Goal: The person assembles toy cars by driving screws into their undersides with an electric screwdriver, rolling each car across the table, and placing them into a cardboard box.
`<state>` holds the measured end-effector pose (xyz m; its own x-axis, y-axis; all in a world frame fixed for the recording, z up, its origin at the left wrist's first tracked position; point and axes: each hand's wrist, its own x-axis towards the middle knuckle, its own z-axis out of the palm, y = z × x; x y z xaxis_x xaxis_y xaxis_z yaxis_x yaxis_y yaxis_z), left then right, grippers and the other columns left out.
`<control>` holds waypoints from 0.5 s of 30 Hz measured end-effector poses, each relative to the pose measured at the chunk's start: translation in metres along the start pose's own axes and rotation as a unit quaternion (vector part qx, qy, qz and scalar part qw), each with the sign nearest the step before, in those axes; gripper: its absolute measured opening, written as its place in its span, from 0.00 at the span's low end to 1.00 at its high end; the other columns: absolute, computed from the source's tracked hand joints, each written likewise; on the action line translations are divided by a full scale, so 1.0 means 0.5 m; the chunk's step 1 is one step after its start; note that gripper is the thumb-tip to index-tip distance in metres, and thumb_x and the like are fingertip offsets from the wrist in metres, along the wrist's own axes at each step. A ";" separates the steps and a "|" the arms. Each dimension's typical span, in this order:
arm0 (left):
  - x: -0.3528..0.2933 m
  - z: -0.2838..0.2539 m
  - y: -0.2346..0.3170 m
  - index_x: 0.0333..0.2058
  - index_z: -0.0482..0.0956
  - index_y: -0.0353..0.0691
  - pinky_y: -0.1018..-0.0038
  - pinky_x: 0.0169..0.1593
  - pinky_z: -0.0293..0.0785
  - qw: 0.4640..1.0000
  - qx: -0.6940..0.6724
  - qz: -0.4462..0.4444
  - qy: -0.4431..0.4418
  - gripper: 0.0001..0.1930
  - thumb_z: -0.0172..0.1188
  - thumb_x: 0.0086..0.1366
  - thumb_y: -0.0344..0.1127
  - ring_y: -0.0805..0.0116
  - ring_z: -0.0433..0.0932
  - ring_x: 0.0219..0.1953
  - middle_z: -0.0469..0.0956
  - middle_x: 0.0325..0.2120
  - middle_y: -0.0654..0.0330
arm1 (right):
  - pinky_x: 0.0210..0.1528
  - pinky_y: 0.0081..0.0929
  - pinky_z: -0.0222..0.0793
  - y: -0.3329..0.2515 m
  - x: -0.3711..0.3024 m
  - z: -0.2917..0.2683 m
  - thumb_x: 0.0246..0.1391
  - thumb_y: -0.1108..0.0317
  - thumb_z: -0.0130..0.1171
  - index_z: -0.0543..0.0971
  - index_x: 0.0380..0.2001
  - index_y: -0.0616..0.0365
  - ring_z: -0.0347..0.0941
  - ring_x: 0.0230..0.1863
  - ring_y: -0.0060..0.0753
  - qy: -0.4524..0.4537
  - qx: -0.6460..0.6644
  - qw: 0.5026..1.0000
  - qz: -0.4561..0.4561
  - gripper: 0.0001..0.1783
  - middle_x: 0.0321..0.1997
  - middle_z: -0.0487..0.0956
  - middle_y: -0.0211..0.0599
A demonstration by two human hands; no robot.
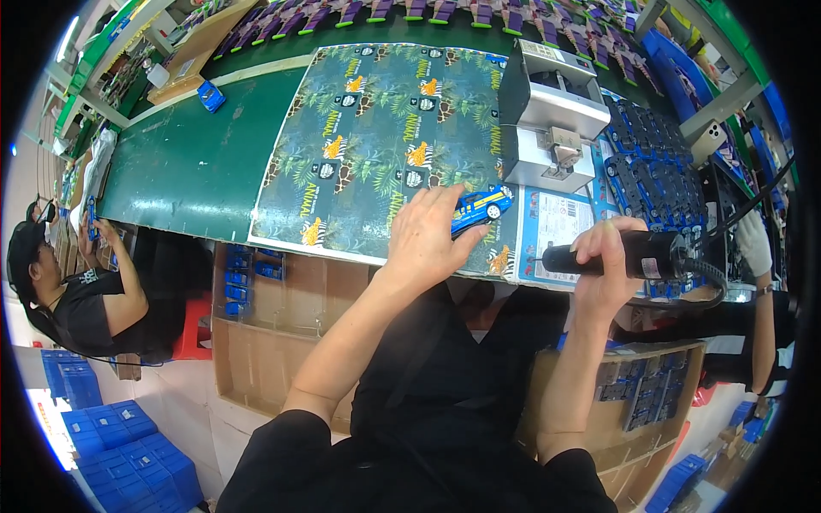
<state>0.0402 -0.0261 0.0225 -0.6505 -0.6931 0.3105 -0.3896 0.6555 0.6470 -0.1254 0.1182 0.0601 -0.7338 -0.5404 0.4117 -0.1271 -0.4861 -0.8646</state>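
Partly hidden on the green desk point(180, 162) by a jungle-patterned sheet point(376, 128), the surface also carries a silver machine point(556, 107) that blocks whatever lies behind it. The right hand point(609, 261) wraps around a black corded tool point(654, 255), whose bit I cannot make out. The left hand point(425, 231) grips a blue toy car point(493, 203) above the sheet's near right part, covering one end; whether it touches the sheet is unclear.
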 end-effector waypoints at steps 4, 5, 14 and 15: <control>0.001 0.017 0.002 0.44 0.78 0.35 0.59 0.42 0.73 0.997 0.050 0.043 0.046 0.24 0.72 0.52 0.43 0.51 0.78 0.39 0.80 0.35 0.52 | 0.29 0.25 0.67 -0.001 0.003 -0.001 0.58 0.71 0.60 0.69 0.36 0.59 0.66 0.20 0.25 -0.001 0.004 1.000 0.004 0.09 0.21 0.68 0.31; 0.003 0.019 0.003 0.42 0.79 0.35 0.60 0.40 0.72 0.995 0.066 0.051 0.059 0.23 0.72 0.52 0.44 0.53 0.78 0.37 0.80 0.34 0.53 | 0.29 0.25 0.67 -0.001 0.003 -0.001 0.58 0.71 0.60 0.69 0.36 0.59 0.66 0.20 0.25 -0.001 0.006 1.000 0.004 0.09 0.21 0.68 0.31; 0.006 0.025 -0.010 0.41 0.81 0.38 0.64 0.41 0.64 0.992 0.053 0.097 0.065 0.22 0.73 0.51 0.44 0.58 0.77 0.34 0.81 0.31 0.57 | 0.29 0.26 0.66 -0.002 0.003 -0.004 0.58 0.71 0.60 0.69 0.36 0.59 0.66 0.20 0.25 -0.010 0.004 1.000 -0.001 0.09 0.21 0.69 0.32; 0.005 0.026 -0.011 0.41 0.81 0.38 0.64 0.41 0.64 0.992 0.053 0.098 0.065 0.22 0.73 0.51 0.44 0.58 0.77 0.34 0.81 0.31 0.57 | 0.29 0.25 0.66 -0.002 0.001 -0.005 0.58 0.71 0.60 0.69 0.36 0.59 0.66 0.20 0.25 -0.011 -0.003 1.000 -0.002 0.09 0.21 0.69 0.32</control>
<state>0.0320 -0.0275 0.0107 -0.6341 -0.5768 0.5150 -0.3335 0.8049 0.4908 -0.1272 0.1199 0.0604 -0.7185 -0.5539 0.4208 -0.1336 -0.4838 -0.8649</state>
